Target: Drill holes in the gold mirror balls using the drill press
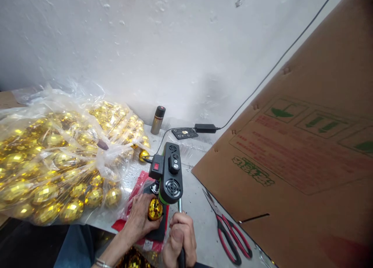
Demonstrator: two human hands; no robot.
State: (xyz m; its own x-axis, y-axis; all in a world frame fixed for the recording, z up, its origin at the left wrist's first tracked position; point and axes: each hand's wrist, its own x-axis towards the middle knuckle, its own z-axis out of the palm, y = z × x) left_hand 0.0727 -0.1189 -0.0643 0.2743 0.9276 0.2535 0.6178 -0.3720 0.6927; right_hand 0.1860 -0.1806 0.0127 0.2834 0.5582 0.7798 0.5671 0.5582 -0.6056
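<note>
A gold mirrored ball (155,209) is in my left hand (140,217), gripped between the thumb and fingers, over the dark base of a small machine. The black machine head (172,174), with two round vents and a box with a red switch (156,166), stands just above and right of the ball. My right hand (180,239) is wrapped round the black-handled lever (181,256), whose metal rod runs up to the machine. Red plastic (119,225) lies under the base.
Clear bags of gold balls (49,163) fill the left side. Behind stand a flask (158,120), a phone (184,133) and a black power adapter (205,128). Red-and-black scissors (228,231) lie at the right, beside a large cardboard box (291,155). A loose gold ball (143,155) sits behind the machine.
</note>
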